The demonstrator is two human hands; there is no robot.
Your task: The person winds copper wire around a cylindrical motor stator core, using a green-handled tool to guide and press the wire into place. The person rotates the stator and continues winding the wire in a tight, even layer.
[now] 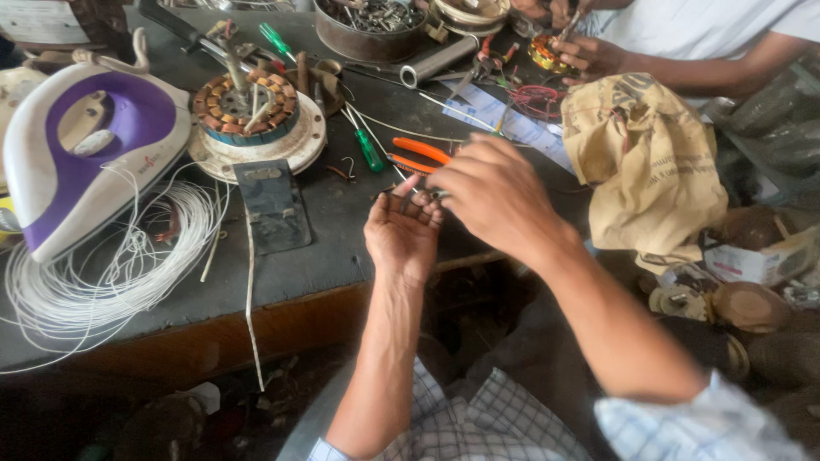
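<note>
My left hand is raised palm-up above the dark workbench, fingers curled around a thin dark wire. My right hand is just to its right, fingers pinched together on the same small wire piece where the two hands meet. Orange-handled pliers lie on the bench just beyond my fingers, with a green-handled screwdriver beside them. What exactly sits between my fingertips is too small to make out.
A purple and white clothes iron and a coil of white wire lie at left. A fan motor stator with copper windings sits behind. A crumpled tan bag is at right. Another person's hand works at the back.
</note>
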